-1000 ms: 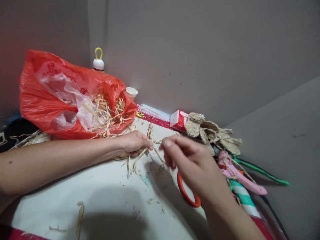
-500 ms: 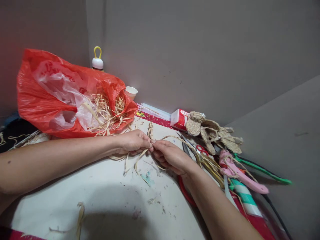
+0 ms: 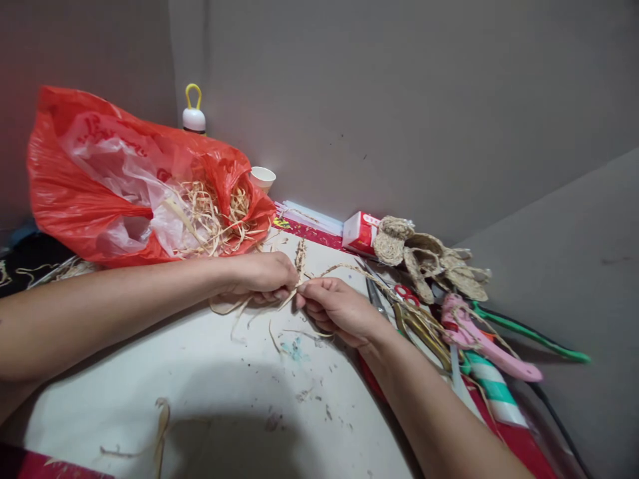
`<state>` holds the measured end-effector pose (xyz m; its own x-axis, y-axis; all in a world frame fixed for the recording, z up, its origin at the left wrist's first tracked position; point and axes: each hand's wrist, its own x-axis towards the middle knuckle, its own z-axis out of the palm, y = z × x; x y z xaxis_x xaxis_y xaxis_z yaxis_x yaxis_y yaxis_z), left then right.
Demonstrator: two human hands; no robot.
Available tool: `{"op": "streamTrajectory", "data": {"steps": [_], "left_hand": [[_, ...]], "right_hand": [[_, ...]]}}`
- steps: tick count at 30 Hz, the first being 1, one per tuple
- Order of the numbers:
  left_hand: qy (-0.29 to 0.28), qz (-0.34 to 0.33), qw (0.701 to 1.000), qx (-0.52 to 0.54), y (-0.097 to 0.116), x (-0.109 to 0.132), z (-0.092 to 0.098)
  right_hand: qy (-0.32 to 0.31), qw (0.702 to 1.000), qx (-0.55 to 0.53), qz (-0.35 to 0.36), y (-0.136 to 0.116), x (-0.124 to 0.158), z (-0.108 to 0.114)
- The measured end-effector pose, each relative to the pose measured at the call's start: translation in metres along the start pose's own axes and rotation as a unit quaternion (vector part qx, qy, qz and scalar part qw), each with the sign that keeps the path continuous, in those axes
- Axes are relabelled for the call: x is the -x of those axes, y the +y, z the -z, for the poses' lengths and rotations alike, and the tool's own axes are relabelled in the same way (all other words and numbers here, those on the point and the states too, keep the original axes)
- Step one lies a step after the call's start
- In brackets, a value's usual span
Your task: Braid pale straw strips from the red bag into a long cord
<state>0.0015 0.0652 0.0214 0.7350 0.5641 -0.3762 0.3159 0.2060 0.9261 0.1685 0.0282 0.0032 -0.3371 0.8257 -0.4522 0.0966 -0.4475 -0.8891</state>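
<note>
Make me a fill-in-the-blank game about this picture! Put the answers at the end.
The left hand and right hand pinch pale strips above a table coloured ____.
Of the two hands, the pink handle lies nearer the ____ one.
The plastic bag is mostly ____.
The white cap behind the bag has a ____ loop.

Answers: white; right; red; yellow.

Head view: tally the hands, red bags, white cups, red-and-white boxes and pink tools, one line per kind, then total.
Left hand and right hand: 2
Red bag: 1
White cup: 1
Red-and-white box: 1
Pink tool: 1
Total: 6
</note>
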Motion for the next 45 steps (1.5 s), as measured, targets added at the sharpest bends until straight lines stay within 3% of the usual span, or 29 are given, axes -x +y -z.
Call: {"op": "streamTrajectory", "data": {"steps": [4, 13, 16, 20, 21, 24, 25, 26, 28, 30, 35, 41, 45], "left_hand": [[0.02, 0.019, 0.999, 0.029, -0.004, 0.001, -0.013], [0.131, -0.026, 0.989, -0.062, -0.019, -0.001, -0.038], [0.119, -0.017, 0.99, -0.072, -0.013, 0.003, -0.036], [0.068, 0.014, 0.99, -0.125, 0.006, 0.009, -0.014], [0.083, 0.006, 0.985, -0.151, 0.011, 0.009, -0.007], [0.258, -0.086, 0.941, -0.201, 0.013, 0.004, 0.006], [0.285, -0.105, 0.934, -0.188, 0.009, 0.001, 0.006], [0.275, -0.103, 0.943, -0.16, 0.005, -0.002, 0.004], [0.189, -0.057, 0.977, -0.086, -0.006, -0.007, -0.005], [0.128, -0.027, 0.99, -0.049, -0.015, -0.008, -0.015], [0.162, -0.062, 0.978, -0.112, -0.017, -0.003, -0.019], [0.107, -0.076, 0.961, -0.242, -0.005, 0.001, 0.001], [0.072, -0.08, 0.961, -0.254, -0.002, 0.0, 0.007]], "right_hand": [[0.025, 0.999, -0.025, 0.013, 0.001, 0.003, -0.009], [0.022, 0.997, -0.07, 0.026, 0.007, 0.002, -0.016], [0.023, 0.997, -0.067, 0.031, 0.008, 0.002, -0.016], [0.023, 0.995, -0.09, 0.04, 0.005, 0.004, -0.013], [0.017, 0.994, -0.097, 0.04, 0.004, 0.004, -0.012], [-0.002, 0.994, -0.108, 0.032, 0.001, 0.006, -0.009], [-0.005, 0.994, -0.108, 0.03, 0.0, 0.006, -0.008], [-0.007, 0.994, -0.108, 0.029, 0.0, 0.006, -0.008], [-0.014, 0.995, -0.1, 0.029, 0.001, 0.006, -0.006], [-0.02, 0.996, -0.085, 0.027, 0.001, 0.005, -0.005], [-0.033, 0.998, -0.043, 0.015, 0.0, 0.005, 0.0], [-0.046, 0.998, 0.033, 0.016, -0.002, 0.007, 0.004], [-0.051, 0.997, 0.055, 0.017, -0.001, 0.007, 0.004]]}}
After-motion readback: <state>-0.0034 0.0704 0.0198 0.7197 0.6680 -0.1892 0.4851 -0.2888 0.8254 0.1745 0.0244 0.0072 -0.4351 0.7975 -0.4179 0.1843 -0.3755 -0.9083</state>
